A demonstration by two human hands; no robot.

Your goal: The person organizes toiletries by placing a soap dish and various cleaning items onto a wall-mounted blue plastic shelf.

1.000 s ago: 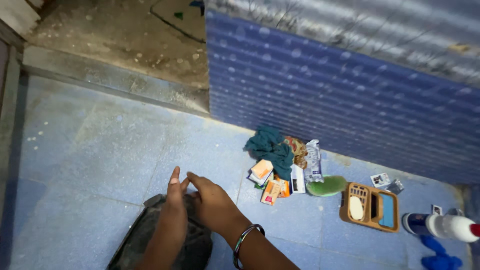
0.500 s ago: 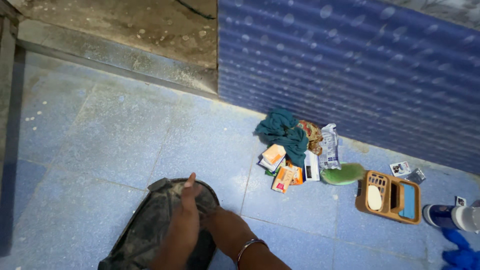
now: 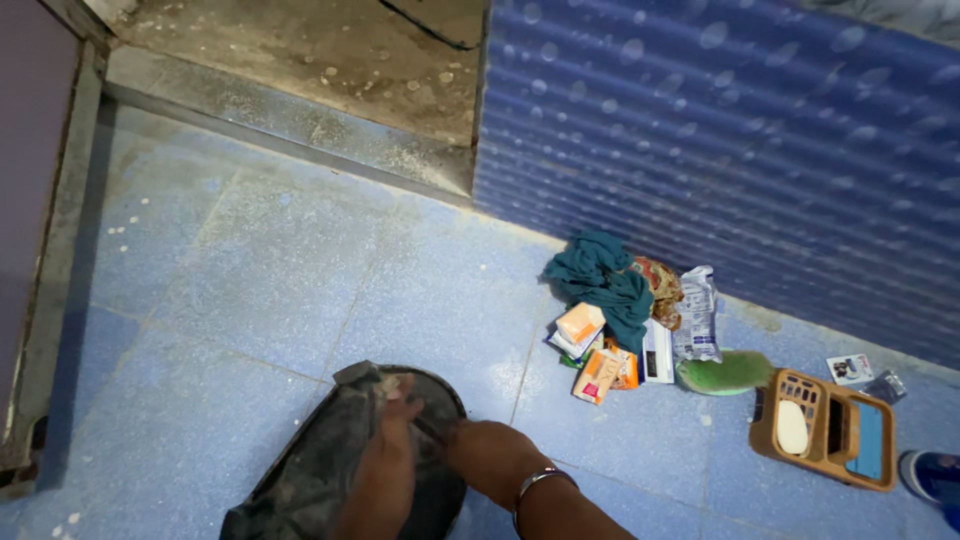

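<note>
Dark round pan (image 3: 340,470) w/ grimy wet-looking coating, on the blue tile floor (image 3: 250,300) near its bottom edge, centre-left. Looks rigid, prob. heavy, slick — best gripped at the rim. Left hand (image 3: 385,470) lies flat inside, fingers spread; right hand (image 3: 490,460) pressed at the rim, grip unclear. Soap packets (image 3: 600,350) and tan basket (image 3: 825,430) well apart, by the corrugated wall (image 3: 720,150).
</note>
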